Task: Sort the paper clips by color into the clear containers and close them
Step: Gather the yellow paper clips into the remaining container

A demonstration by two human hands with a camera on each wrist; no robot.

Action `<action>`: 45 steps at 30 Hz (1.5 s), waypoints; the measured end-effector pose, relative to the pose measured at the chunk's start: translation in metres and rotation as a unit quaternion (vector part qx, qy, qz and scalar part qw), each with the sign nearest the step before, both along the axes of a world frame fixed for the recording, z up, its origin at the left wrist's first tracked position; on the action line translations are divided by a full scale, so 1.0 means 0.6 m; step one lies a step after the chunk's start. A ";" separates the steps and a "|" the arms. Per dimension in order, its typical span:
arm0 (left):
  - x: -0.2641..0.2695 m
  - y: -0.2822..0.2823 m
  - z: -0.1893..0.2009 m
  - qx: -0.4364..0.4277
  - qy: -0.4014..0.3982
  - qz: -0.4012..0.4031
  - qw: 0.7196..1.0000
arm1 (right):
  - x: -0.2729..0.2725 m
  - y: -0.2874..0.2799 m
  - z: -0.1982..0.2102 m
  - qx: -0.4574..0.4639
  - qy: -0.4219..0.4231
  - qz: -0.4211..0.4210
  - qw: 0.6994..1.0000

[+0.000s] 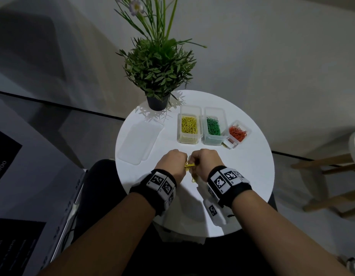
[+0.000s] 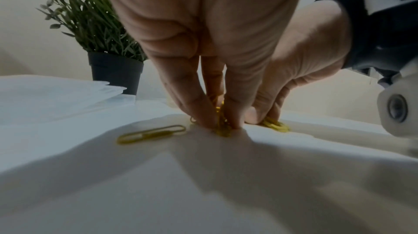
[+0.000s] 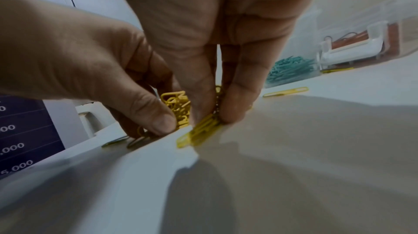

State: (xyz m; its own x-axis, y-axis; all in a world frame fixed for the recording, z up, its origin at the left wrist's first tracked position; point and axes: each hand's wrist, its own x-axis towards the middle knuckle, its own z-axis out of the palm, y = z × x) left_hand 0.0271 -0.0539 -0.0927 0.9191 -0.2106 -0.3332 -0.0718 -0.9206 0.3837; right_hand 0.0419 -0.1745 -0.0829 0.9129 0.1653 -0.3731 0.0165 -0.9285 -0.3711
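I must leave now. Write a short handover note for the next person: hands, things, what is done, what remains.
Left hand and right hand: both pinch yellow clips from the pile at the table's near edge.
Containers, all open: yellow, green, red.
Lids lie at the left.
Done: green and red appear sorted, most yellow too.
Left: the remaining yellow clips, including the loose clip and one by the red container; then close all.

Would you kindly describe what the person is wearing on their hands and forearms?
Both hands, left hand and right hand, are bare. Each wrist carries a black band bearing white tiles printed with black square codes, plus a white camera housing. No sleeves show.
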 end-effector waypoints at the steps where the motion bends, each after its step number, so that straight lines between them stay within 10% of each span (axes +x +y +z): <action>1: 0.003 -0.002 0.001 0.007 -0.001 -0.005 1.000 | 0.000 0.000 0.000 0.004 -0.003 -0.004 1.000; 17: 0.009 -0.012 0.015 0.059 -0.026 -0.051 0.997 | -0.008 0.003 0.013 -0.044 -0.029 0.074 0.996; 27: 0.116 0.017 0.115 -0.146 -0.184 0.017 0.972 | 0.086 -0.010 0.122 0.016 -0.187 0.013 0.982; 45: 0.185 0.018 0.077 -0.155 -0.082 0.024 0.984 | 0.151 -0.005 0.082 0.161 -0.052 -0.173 0.970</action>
